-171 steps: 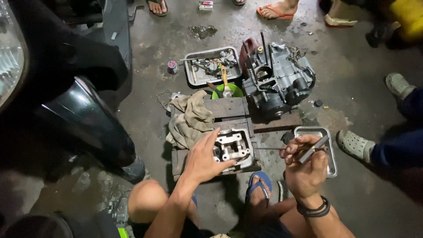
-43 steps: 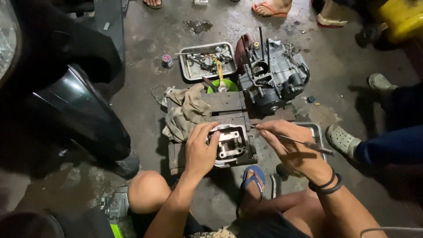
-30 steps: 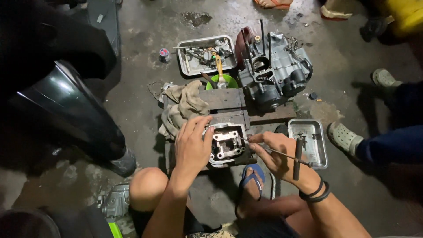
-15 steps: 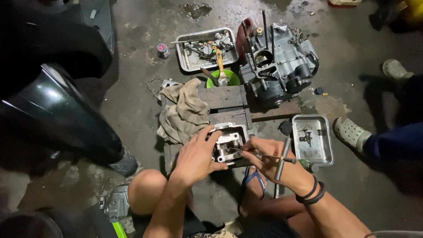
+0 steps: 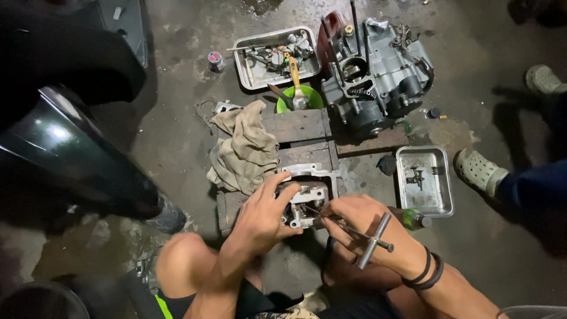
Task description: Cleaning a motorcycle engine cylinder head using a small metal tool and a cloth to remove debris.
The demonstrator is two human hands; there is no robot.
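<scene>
My left hand (image 5: 263,214) clamps the cylinder head (image 5: 307,198) by its edge; it looks heavy, rigid, probably oily. My right hand (image 5: 360,221) pinches the T-handle wrench (image 5: 369,239).

A big grey engine block (image 5: 378,82) sits on the dirty floor at the top. Beside it is a metal tray (image 5: 251,74) full of small parts. Just below that tray stands a green bowl (image 5: 286,105) with a brush (image 5: 295,80) in it. A little can (image 5: 216,61) stands to the left of the tray. A crumpled tan rag (image 5: 245,150) lies partly over some wooden blocks (image 5: 301,125). On the right is another metal tray (image 5: 440,204) with a few tiny bits inside. Beyond it is somebody's foot in a pale clog shoe (image 5: 479,171). A second pale shoe (image 5: 543,78) is higher up. A shiny dark scooter body (image 5: 65,153) fills the left side.
</scene>
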